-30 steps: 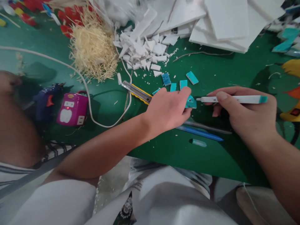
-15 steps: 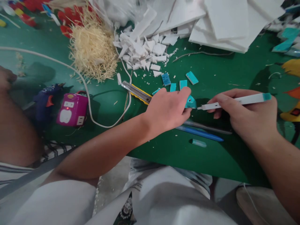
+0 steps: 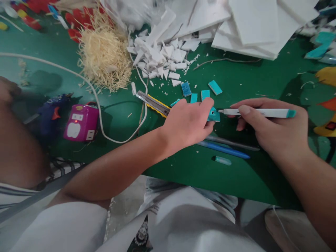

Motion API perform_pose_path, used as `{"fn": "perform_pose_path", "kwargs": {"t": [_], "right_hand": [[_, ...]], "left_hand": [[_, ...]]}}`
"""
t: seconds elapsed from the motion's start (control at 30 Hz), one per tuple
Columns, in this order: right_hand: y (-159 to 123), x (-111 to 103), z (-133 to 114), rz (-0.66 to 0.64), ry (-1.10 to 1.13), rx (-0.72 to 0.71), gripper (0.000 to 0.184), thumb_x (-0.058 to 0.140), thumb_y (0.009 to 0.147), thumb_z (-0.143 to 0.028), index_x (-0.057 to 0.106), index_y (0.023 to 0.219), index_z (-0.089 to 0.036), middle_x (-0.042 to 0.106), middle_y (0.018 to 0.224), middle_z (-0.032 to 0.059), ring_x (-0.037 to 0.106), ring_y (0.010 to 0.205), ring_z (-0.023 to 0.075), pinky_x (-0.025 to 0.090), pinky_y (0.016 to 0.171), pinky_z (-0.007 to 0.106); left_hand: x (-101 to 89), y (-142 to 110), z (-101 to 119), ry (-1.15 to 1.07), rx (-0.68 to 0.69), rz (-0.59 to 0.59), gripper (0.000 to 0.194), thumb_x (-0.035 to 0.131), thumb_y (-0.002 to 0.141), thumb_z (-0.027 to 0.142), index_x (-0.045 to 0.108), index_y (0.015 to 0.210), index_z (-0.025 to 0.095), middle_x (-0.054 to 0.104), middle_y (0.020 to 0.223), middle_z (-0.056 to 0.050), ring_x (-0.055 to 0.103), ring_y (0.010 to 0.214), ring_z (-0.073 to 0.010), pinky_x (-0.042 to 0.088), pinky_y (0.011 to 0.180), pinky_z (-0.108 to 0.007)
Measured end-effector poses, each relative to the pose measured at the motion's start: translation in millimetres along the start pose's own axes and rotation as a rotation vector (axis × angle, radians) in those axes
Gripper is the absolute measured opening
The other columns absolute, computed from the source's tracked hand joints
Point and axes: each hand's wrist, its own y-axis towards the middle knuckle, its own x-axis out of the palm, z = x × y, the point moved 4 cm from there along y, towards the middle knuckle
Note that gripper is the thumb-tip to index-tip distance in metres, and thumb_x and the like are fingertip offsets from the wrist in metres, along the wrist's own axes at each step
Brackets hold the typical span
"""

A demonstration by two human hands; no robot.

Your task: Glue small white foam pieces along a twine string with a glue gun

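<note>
My left hand (image 3: pixel 189 120) is closed on a small teal-coloured foam piece (image 3: pixel 214 115), with most of the piece hidden behind the fingers. In my right hand (image 3: pixel 273 122) is a white marker (image 3: pixel 273 112) with a teal end, its tip at the right edge of the foam piece. Beyond my left fingers lie several teal foam blocks (image 3: pixel 215 87). A yellow utility knife (image 3: pixel 154 104) with its blade out rests partly under that hand. Nearer me are a blue pen (image 3: pixel 227 150), a dark slim tool (image 3: pixel 233 142) and a teal marker cap (image 3: pixel 223 160).
White foam scraps (image 3: pixel 160 57) and foam sheets (image 3: pixel 252 28) lie at the back. Left of them sits a pile of straw-like shreds (image 3: pixel 105 57). A magenta power box (image 3: pixel 81 122), a blue glue gun (image 3: pixel 51 112) and a white cable (image 3: pixel 98 105) occupy the left, beside another person's arm (image 3: pixel 19 140).
My right hand has shifted slightly left, bringing the marker tip up to the foam piece, and the marker lies more level. My left hand stays in place.
</note>
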Motion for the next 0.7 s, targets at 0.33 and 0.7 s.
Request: {"fn": "perform_pose_path", "kwargs": {"t": [0.33, 0.7], "right_hand": [[-0.1, 1.3, 6.7, 0.018, -0.006, -0.009, 0.021, 0.082, 0.088, -0.047, 0.088, 0.082, -0.028, 0.067, 0.056, 0.0000, 0.052, 0.047, 0.0124, 0.035, 0.043, 0.028], [0.6, 1.6, 2.8, -0.034, -0.010, 0.048, 0.027, 0.082, 0.088, -0.049, 0.084, 0.072, -0.027, 0.068, 0.056, 0.0004, 0.059, 0.051, 0.0141, 0.042, 0.046, 0.027]], "left_hand": [[1.5, -1.5, -0.6, 0.017, 0.016, 0.009, 0.029, 0.061, 0.107, 0.032, 0.066, 0.131, 0.016, 0.078, 0.085, -0.006, 0.080, 0.091, -0.0311, 0.056, 0.086, -0.041], [1.5, -1.0, -0.4, 0.012, -0.002, -0.030, 0.030, 0.062, 0.108, 0.034, 0.066, 0.132, 0.016, 0.078, 0.085, -0.006, 0.081, 0.093, -0.0319, 0.055, 0.087, -0.041]]}}
